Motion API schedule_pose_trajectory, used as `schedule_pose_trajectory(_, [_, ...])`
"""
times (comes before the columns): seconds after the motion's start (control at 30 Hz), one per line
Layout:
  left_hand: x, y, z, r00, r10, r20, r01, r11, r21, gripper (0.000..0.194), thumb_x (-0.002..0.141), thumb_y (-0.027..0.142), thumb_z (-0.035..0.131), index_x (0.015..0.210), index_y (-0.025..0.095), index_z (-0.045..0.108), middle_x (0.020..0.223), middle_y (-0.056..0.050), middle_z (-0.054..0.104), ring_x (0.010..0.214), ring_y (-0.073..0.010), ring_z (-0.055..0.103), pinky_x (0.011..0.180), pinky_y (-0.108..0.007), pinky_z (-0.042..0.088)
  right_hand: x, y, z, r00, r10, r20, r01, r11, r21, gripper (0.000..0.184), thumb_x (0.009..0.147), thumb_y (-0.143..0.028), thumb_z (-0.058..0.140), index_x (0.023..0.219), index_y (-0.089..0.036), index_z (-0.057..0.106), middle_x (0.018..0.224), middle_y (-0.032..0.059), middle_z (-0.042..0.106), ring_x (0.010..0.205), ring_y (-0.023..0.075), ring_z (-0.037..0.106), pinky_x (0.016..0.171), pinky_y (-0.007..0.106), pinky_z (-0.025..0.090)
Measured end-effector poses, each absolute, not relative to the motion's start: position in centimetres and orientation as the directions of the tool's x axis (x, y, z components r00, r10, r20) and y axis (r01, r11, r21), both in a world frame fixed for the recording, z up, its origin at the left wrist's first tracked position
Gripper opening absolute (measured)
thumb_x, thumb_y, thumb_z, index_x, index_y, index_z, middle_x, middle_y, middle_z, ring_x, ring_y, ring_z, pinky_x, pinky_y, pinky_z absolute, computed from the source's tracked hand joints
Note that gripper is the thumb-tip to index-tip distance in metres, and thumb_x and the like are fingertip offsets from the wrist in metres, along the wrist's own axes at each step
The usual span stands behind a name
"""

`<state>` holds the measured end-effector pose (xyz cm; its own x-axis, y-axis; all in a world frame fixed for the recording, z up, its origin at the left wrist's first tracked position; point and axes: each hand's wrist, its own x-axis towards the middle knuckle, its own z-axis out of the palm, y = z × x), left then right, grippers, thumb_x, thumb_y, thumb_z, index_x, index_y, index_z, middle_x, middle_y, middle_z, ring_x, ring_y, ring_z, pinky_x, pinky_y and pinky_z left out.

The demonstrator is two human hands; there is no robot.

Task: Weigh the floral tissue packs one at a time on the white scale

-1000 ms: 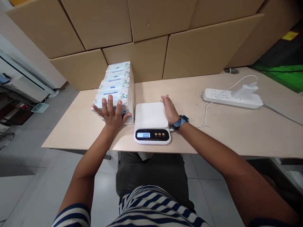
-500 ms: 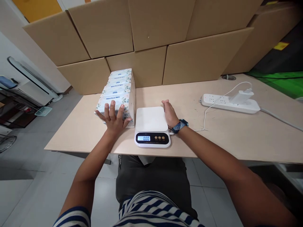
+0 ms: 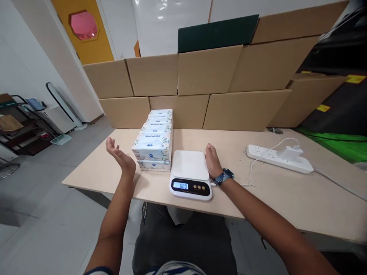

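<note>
White tissue packs (image 3: 151, 144) left of frame centre stand unheld: your left hand (image 3: 123, 158) has come off, grip spread, empty; your right hand (image 3: 212, 162), fingers extended, empty, flanks the digital scale (image 3: 190, 166).

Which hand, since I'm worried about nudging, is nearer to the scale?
Right. The right hand is beside the scale, at its right edge; contact is unclear. The left hand is farther off, left of the tissue packs.
</note>
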<state>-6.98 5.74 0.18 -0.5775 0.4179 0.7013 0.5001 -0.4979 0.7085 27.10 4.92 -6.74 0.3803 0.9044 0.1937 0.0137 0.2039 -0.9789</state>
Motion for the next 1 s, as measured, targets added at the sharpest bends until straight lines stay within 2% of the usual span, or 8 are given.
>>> schedule_pose_trajectory(0.13, [-7.3,4.1,-0.1,-0.588,0.606,0.535,0.328,-0.426,0.843,0.086,0.104,0.084,0.017,0.164,0.027,0.042,0.177,-0.021,0.042,0.161,-0.0269,0.052,0.125,-0.046,0.051,25.6,2.6,-3.7,0.407,0.889,0.210,0.031,0.216,-0.976,0.109,0.091,-0.090,0.050,0.175,-0.025,0.025,0.189,0.0110,0.017,0.176,0.0242,0.018,0.145,0.051,0.016])
schedule_pose_trajectory(0.3, [-8.0,0.5,-0.6,-0.529,0.744,0.409,0.171,-0.378,0.910,0.101,0.097,0.094,0.020,0.166,0.025,0.042,0.182,-0.020,0.036,0.170,-0.0292,0.040,0.132,-0.049,0.045,21.8,0.6,-1.8,0.315,0.937,0.148,-0.037,0.168,-0.985,0.096,0.096,-0.085,0.046,0.174,-0.032,0.028,0.185,0.0066,0.031,0.174,0.0239,0.028,0.143,0.052,0.028])
schedule_pose_trajectory(0.47, [-7.7,1.6,0.5,-0.361,0.877,0.318,0.051,-0.321,0.946,0.120,0.088,0.100,0.002,0.167,0.020,0.042,0.184,-0.021,0.031,0.173,-0.0301,0.034,0.138,-0.050,0.038,17.6,0.5,-0.7,0.271,0.956,0.114,-0.072,0.138,-0.988,0.110,0.097,-0.087,0.040,0.180,-0.026,0.002,0.190,0.0011,-0.003,0.178,0.0222,0.001,0.146,0.051,0.004])
schedule_pose_trajectory(0.53, [-6.9,2.0,1.4,-0.254,0.922,0.293,0.026,-0.297,0.955,0.126,0.085,0.101,-0.004,0.164,0.017,0.048,0.182,-0.022,0.034,0.173,-0.0316,0.032,0.139,-0.051,0.036,15.9,0.2,0.4,0.188,0.973,0.133,-0.070,0.149,-0.986,0.112,0.094,-0.089,0.046,0.180,-0.026,0.009,0.190,0.0013,0.004,0.178,0.0248,0.006,0.146,0.053,0.007])
schedule_pose_trajectory(0.67, [-4.7,-1.7,3.7,-0.010,0.901,0.433,-0.095,-0.432,0.897,0.118,0.088,0.102,0.012,0.165,0.020,0.049,0.178,-0.015,0.046,0.174,-0.0346,0.028,0.142,-0.055,0.029,15.2,-2.5,2.7,-0.046,0.962,0.269,-0.073,0.265,-0.961,0.098,0.093,-0.083,0.062,0.175,-0.037,0.033,0.182,-0.0026,0.038,0.172,0.0263,0.034,0.144,0.052,0.026])
schedule_pose_trajectory(0.83, [-1.1,-9.5,5.1,0.194,0.649,0.736,-0.213,-0.704,0.677,0.100,0.094,0.097,0.013,0.174,0.041,0.035,0.188,0.014,0.015,0.179,-0.0312,-0.004,0.149,-0.050,0.000,21.7,-8.2,2.6,-0.118,0.793,0.598,-0.087,0.592,-0.801,0.088,0.104,-0.073,0.053,0.178,-0.038,0.023,0.184,-0.0040,0.035,0.174,0.0274,0.028,0.147,0.052,0.021])
schedule_pose_trajectory(0.9, [0.7,-10.1,4.6,0.278,0.644,0.713,-0.266,-0.661,0.701,0.097,0.095,0.096,0.016,0.175,0.044,0.029,0.188,0.020,0.008,0.178,-0.0293,-0.010,0.148,-0.047,-0.005,24.7,-9.2,1.5,-0.079,0.794,0.602,-0.068,0.598,-0.798,0.088,0.103,-0.078,0.046,0.178,-0.040,0.021,0.186,-0.0057,0.031,0.174,0.0279,0.026,0.146,0.051,0.023])
schedule_pose_trajectory(1.0, [3.2,-8.2,3.0,0.384,0.754,0.533,-0.399,-0.385,0.832,0.092,0.098,0.092,0.020,0.176,0.043,0.026,0.187,0.016,0.018,0.179,-0.0272,-0.003,0.149,-0.048,0.002,27.8,-9.1,-0.8,-0.048,0.881,0.470,0.007,0.471,-0.882,0.089,0.100,-0.085,0.041,0.177,-0.044,0.023,0.185,-0.0073,0.030,0.175,0.0267,0.024,0.146,0.052,0.022])
